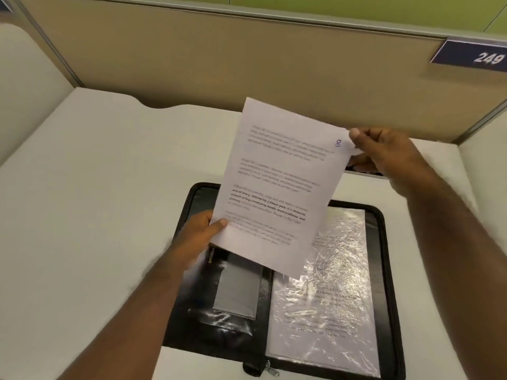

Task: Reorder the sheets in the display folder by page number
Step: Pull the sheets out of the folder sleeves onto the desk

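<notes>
A white, smooth desk top [90, 171] is enclosed by beige fabric partition panels [219, 61] with grey metal edges, a dark blue number plate reading 249 [470, 56] is fixed at the upper right, and a light green wall [356, 6] stands behind.

Two bare forearms, no sleeves in view, left hand [199, 231] and right hand [384, 152] without rings, watch or gloves, short plain fingernails
</notes>
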